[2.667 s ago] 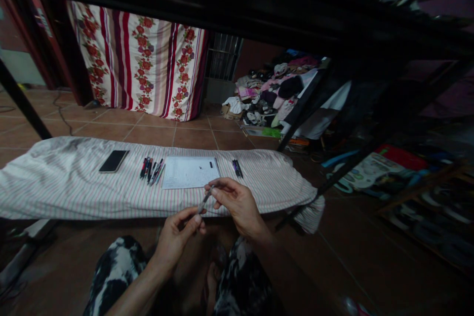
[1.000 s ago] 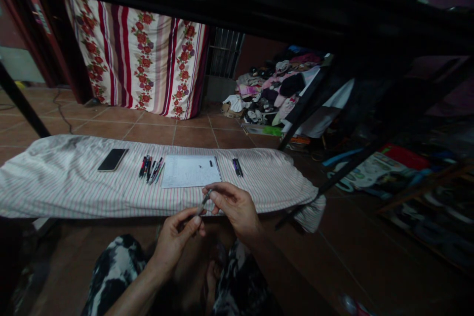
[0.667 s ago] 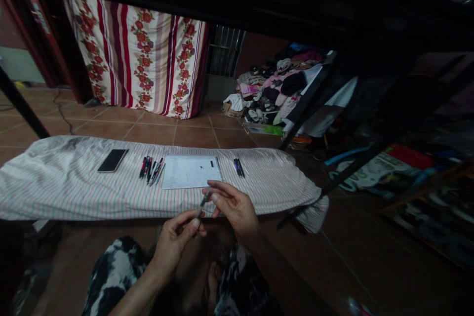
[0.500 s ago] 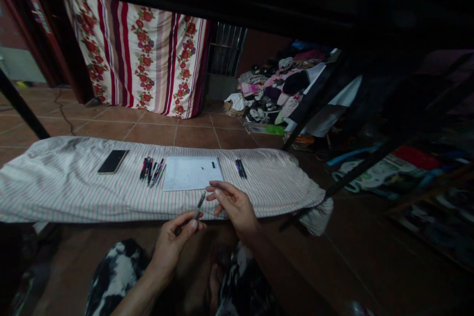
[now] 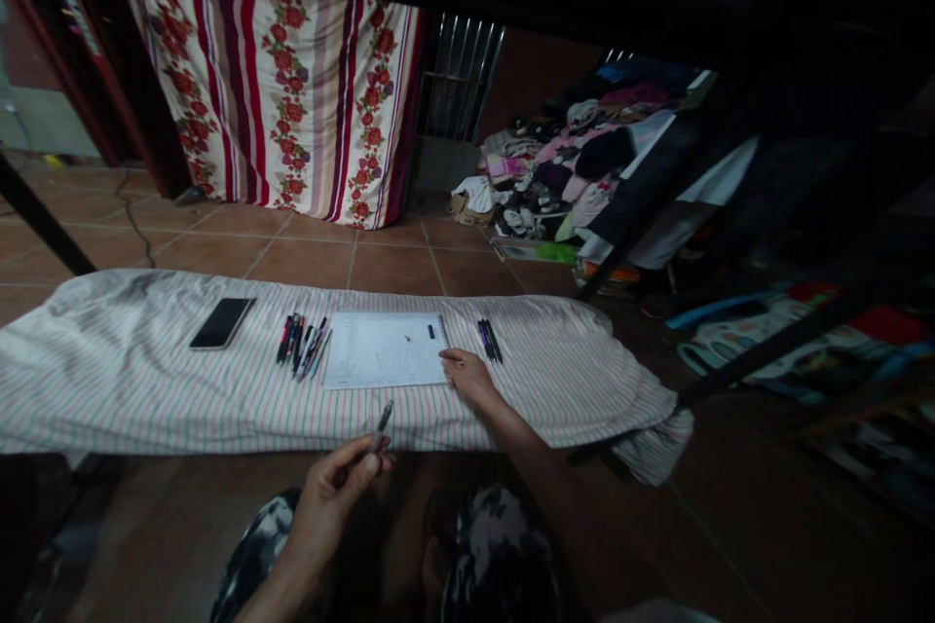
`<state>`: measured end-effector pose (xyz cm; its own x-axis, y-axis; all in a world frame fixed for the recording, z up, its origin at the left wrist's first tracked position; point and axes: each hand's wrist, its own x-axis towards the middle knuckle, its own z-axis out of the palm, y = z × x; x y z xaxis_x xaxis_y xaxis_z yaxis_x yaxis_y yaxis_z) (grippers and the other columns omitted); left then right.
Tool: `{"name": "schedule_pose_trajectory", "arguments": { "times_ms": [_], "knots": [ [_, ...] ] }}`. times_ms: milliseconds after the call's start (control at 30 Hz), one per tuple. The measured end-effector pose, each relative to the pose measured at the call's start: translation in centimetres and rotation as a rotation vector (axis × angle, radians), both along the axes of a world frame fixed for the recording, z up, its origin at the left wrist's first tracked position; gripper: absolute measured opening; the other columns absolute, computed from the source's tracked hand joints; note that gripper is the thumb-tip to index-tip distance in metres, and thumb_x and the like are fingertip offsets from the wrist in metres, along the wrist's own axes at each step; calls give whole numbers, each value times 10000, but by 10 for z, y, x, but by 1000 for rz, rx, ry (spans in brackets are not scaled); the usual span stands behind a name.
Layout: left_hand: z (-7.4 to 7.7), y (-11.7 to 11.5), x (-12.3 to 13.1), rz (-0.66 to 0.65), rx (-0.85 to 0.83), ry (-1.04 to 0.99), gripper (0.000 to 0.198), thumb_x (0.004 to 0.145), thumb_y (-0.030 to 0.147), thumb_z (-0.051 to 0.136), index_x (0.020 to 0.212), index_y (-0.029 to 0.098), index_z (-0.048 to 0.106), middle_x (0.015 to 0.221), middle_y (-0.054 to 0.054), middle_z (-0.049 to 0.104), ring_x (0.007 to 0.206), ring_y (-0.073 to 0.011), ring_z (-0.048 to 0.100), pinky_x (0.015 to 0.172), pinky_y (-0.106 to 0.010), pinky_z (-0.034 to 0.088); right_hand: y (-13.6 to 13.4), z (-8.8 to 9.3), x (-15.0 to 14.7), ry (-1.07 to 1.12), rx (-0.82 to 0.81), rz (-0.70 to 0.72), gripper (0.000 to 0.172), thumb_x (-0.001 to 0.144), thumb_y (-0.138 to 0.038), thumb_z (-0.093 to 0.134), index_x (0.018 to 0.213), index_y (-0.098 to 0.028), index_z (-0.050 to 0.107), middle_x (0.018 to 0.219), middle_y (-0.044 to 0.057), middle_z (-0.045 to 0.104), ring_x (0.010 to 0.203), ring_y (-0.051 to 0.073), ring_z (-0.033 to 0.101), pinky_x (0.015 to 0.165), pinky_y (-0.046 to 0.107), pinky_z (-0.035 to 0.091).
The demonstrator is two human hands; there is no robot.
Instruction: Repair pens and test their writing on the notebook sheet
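Observation:
My left hand (image 5: 337,487) is closed on a grey pen (image 5: 381,422), holding it upright near the front edge of a striped cloth-covered board (image 5: 131,380). My right hand (image 5: 467,374) reaches out over the cloth to the right edge of a white spiral notepad (image 5: 385,350); its fingers are bent and what they hold, if anything, I cannot make out. Left of the notepad lies a bunch of several pens (image 5: 302,345). Two dark pens (image 5: 489,341) lie just right of my right hand.
A black phone (image 5: 222,322) lies on the cloth at the left. Behind are a tiled floor (image 5: 307,258), a floral striped curtain (image 5: 292,88) and a heap of clothes (image 5: 562,175). Dark metal bars (image 5: 760,350) cross at the right. My patterned trousers (image 5: 497,555) are below.
My right hand let go of the pen and moved forward to the notepad's right edge. My left hand kept the pen and stayed low. The view tilted slightly.

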<state>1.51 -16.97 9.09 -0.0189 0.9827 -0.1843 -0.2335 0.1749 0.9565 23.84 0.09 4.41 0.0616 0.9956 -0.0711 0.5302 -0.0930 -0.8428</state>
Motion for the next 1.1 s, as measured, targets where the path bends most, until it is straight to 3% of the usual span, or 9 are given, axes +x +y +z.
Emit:
{"name": "schedule_pose_trajectory", "arguments": {
  "times_ms": [100, 233, 433, 633, 867, 967, 1100],
  "knots": [
    [-2, 4, 1, -3, -11, 24, 361, 634, 443, 688, 872, 172, 717, 739, -60, 711, 778, -218, 636, 751, -290, 478, 25, -5, 5, -180, 34, 15, 276, 747, -165, 482, 948, -192, 669, 867, 44, 677, 746, 150, 622, 688, 252, 466],
    [1, 7, 5, 28, -52, 34, 359, 615, 447, 699, 845, 173, 724, 729, -54, 702, 765, -210, 624, 734, -279, 476, 49, -7, 1, -384, 68, 59, 307, 763, -146, 465, 987, -194, 670, 1033, 65, 647, 987, 179, 569, 872, 262, 386],
    [-9, 12, 10, 52, -55, 39, 374, 610, 477, 691, 827, 176, 727, 689, -50, 693, 722, -203, 612, 715, -278, 468, 77, -12, -16, -603, 74, 126, 326, 815, -196, 446, 1085, -196, 628, 1064, 99, 614, 1011, 176, 543, 879, 243, 354],
    [-24, 19, 4, -81, -54, 40, 422, 631, 518, 663, 876, 180, 722, 727, -68, 697, 720, -199, 605, 699, -277, 456, 99, -24, -21, -729, 42, 133, 265, 826, -255, 479, 1019, -209, 655, 1089, 117, 588, 1062, 218, 485, 876, 294, 343],
    [-26, 23, 6, -20, -85, 29, 473, 605, 554, 663, 863, 163, 729, 652, -60, 673, 664, -183, 577, 662, -273, 440, 98, -35, -22, -629, 36, 68, 223, 822, -159, 473, 940, -190, 659, 1073, 111, 591, 1045, 194, 492, 830, 265, 354],
    [-24, 24, 3, -70, -86, 52, 482, 611, 565, 651, 870, 165, 727, 675, -64, 678, 684, -192, 581, 684, -287, 440, 94, -30, -19, -505, 38, 2, 210, 804, -121, 466, 895, -176, 647, 1037, 103, 608, 1007, 184, 519, 834, 268, 359],
    [-20, 21, 2, -42, -68, 62, 447, 622, 549, 649, 857, 175, 723, 669, -52, 675, 678, -190, 575, 685, -288, 436, 83, -14, -17, -251, 33, -69, 226, 788, -155, 443, 961, -165, 588, 971, 88, 636, 906, 179, 572, 790, 295, 414]
  ]
}}
